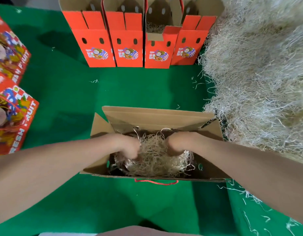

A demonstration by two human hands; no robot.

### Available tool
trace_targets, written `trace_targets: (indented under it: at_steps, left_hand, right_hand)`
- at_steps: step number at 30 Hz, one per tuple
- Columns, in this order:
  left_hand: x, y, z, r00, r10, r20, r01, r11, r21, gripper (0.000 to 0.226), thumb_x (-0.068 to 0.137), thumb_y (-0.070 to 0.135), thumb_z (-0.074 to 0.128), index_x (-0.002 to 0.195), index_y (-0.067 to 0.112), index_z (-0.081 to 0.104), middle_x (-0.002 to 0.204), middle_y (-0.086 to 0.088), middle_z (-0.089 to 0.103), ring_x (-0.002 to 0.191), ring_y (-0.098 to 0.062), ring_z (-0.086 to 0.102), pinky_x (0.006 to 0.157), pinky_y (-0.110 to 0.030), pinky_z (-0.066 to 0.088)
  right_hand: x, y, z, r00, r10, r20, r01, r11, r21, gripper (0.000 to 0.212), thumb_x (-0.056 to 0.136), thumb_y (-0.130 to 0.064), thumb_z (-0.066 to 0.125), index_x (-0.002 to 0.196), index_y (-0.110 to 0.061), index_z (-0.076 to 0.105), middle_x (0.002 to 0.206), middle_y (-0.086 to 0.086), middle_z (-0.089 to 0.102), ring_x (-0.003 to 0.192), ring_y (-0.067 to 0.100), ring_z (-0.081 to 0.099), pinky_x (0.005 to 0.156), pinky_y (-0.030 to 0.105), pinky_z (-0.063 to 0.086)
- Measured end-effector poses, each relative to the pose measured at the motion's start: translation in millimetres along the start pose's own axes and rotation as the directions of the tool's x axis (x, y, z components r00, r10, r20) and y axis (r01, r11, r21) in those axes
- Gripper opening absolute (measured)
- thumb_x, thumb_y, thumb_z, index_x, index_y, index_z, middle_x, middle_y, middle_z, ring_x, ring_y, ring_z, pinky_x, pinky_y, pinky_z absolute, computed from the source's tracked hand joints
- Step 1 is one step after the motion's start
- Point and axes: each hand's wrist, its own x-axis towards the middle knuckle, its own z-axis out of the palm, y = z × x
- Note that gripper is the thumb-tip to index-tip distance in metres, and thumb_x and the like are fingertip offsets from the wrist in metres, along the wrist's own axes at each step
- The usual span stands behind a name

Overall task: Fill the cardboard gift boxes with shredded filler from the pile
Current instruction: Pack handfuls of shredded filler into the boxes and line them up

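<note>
Gripping filler [154, 157] inside box [156, 116] (left hand [128, 145], right hand [177, 143]).

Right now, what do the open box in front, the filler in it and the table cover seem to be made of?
Open box: corrugated cardboard, plain brown and matte inside, with creased flaps. Filler: thin pale crinkled strands, probably shredded paper, possibly wood wool. Table cover: apparently green cloth, matte, softly wrinkled.

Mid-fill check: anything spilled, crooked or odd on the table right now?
Only minor things. Loose pale strands of shredded filler lie scattered on the green table cloth, mostly on the right side. The third red cardboard box from the left in the back row has a front flap folded down, brown side out, unlike its neighbours.
</note>
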Motion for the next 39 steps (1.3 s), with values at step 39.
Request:
trace_targets:
  at_steps: [39]
  left_hand:
    - [62,15,20,0.911,0.412,-0.019,-0.266,0.622,0.737,0.026,0.09,0.026,0.055,0.112,0.014,0.059,0.114,-0.007,0.061,0.105,-0.025,0.057,0.094,-0.039,0.04]
  right_hand:
    - [29,0,37,0.973,-0.188,-0.136,0.181,0.981,-0.063,0.027,0.088,-0.002,0.053,0.114,-0.005,0.059,0.117,0.014,0.059,0.103,0.029,0.058,0.08,0.035,0.048]
